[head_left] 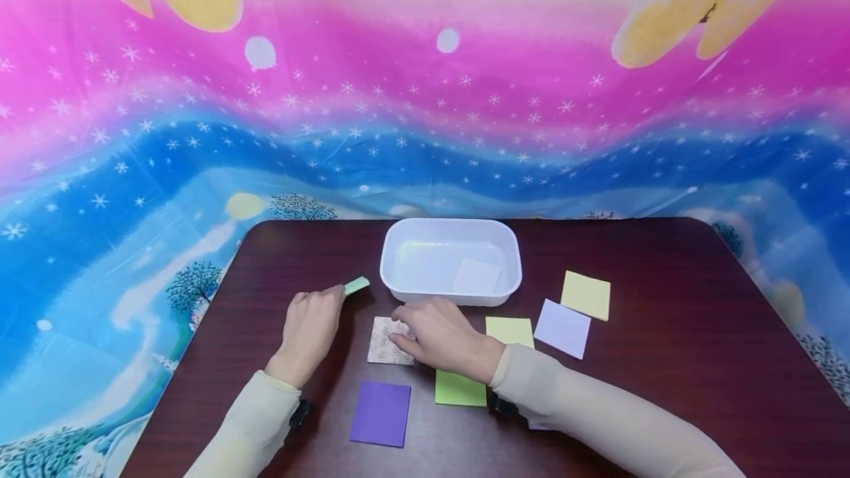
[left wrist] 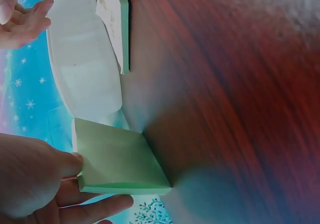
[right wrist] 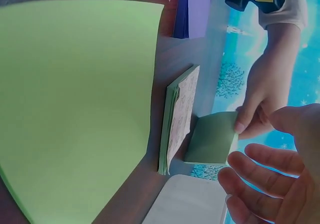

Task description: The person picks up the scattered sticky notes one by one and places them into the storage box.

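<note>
My left hand [head_left: 311, 332] pinches a pale green sticky note pad [left wrist: 117, 156] between thumb and fingers, left of the white plastic tray [head_left: 398, 288]. The pad is tilted up, its lower edge close to the table. My right hand [head_left: 446, 339] hangs with loosely bent fingers in front of the tray and holds nothing. Beneath its fingertips in the head view lies a pad with a patterned pinkish top [head_left: 381, 345] and green sides. A bright green pad [right wrist: 80, 98] lies under the right wrist, partly covered in the head view.
A white paper square [head_left: 477, 276] lies inside the tray. Nearer me is a purple pad [head_left: 381, 414]. To the right lie a lavender pad [head_left: 562, 328], a pale yellow pad [head_left: 586, 295] and another yellow pad [head_left: 510, 329], partly behind the right arm. A printed cloth [head_left: 425, 109] hangs behind the table.
</note>
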A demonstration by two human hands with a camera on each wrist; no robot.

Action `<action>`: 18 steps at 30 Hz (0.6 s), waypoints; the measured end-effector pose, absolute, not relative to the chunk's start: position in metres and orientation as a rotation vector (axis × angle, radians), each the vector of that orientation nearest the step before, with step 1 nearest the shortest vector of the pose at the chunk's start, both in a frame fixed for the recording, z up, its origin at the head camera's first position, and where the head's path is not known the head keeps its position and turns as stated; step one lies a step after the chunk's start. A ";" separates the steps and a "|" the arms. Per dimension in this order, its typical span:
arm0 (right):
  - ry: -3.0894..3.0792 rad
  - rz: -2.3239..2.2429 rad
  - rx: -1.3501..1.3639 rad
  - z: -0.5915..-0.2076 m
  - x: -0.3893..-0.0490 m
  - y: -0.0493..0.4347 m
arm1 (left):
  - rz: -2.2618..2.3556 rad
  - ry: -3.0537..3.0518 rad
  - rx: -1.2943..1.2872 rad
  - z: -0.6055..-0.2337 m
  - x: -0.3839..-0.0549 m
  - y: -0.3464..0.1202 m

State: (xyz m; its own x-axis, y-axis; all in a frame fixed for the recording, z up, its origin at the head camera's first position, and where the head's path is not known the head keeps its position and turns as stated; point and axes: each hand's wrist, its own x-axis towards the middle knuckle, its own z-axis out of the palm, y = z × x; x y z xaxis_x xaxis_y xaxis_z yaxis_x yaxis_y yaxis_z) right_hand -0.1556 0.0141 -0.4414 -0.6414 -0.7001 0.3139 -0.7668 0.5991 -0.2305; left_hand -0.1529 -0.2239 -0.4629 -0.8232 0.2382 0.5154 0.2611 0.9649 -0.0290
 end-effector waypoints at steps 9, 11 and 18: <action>-2.656 0.488 1.211 -0.439 -0.154 0.013 | -0.004 -2.544 -0.332 -0.459 -0.153 -0.225; -2.660 0.487 1.209 -0.438 -0.154 0.013 | 0.005 -2.535 -0.326 -0.457 -0.153 -0.225; -2.665 0.461 1.217 -0.437 -0.154 0.012 | 0.024 -2.529 -0.322 -0.451 -0.152 -0.226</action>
State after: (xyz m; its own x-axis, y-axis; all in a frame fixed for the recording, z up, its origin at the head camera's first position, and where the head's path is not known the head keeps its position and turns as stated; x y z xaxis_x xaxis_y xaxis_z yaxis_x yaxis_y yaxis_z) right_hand -0.1543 0.0119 -0.4365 -0.6505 -0.7047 0.2833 -0.7589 0.6180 -0.2053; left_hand -0.1523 -0.2258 -0.4508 -0.8007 0.2346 0.5513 0.2243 0.9706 -0.0873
